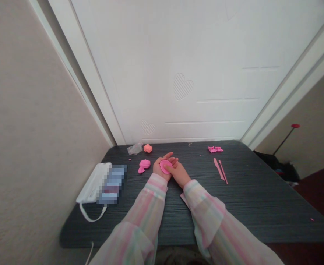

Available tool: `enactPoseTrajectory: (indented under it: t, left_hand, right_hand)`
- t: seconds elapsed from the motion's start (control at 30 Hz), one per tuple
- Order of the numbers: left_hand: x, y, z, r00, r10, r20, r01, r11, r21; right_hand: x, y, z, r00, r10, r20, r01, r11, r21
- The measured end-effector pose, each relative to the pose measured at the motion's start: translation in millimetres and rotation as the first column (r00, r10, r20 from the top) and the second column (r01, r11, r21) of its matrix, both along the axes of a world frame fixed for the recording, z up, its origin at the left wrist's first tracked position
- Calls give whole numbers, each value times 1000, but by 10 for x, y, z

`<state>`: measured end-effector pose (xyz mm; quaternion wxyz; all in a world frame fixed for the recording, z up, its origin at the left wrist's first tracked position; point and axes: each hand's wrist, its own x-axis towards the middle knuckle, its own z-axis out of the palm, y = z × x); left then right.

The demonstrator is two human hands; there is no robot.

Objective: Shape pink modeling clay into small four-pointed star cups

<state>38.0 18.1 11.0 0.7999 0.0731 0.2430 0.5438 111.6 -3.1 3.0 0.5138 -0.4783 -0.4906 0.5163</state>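
Note:
A flat, round piece of pink modelling clay (165, 167) rests on the upturned palm of my left hand (157, 168), whose fingers curl loosely beside it. My right hand (182, 174) comes in from the right, with its thumb pressed onto the disc and its other fingers partly hidden. Left of my hands lie a larger pink clay lump (144, 164) with a smaller piece against it. Farther back is an orange clay lump (148, 148) beside a crumpled clear wrapper (135, 148).
A pink plastic knife (218, 169) and a thin pink tool (223, 172) lie on the dark table (245, 206) at right, below small pink bow-like pieces (215, 149). A white power bank (94, 184) and a blurred phone (112, 185), joined by a cable, occupy the left.

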Motion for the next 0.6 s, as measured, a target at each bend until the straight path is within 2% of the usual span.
enactPoseTrajectory:
  t: [0.3, 0.6]
  left_hand:
    - [-9, 6, -21, 999, -31, -9, 31, 999, 26]
    - [19, 24, -67, 1000, -27, -17, 27, 999, 44]
  right_hand:
    - [18, 18, -25, 999, -13, 37, 14, 1000, -13]
    - [1, 49, -94, 998, -5, -58, 5, 1000, -1]
